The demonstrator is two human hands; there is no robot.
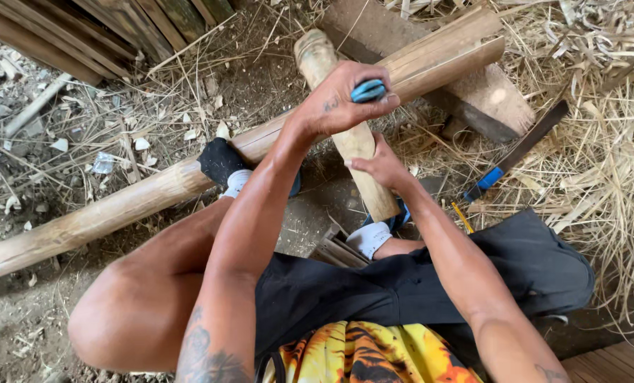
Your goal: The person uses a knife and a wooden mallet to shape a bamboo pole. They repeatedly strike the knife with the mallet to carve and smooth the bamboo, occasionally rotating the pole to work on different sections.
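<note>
Between the knees, on bare ground, the left hand (338, 103) grips a blue handle (368, 90) against a short stick (345, 135); the right hand (381, 167) clasps that stick, steadying it across the long pole (139, 195).

We see dirt ground (33, 333) carrying a long bamboo pole (83, 223), straw (615, 142), a plank (487, 99) and a blue-handled blade (519, 151).

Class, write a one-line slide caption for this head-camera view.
Left hand grips a blue-handled tool against a short pale wooden post, steadied by the right hand.
</note>
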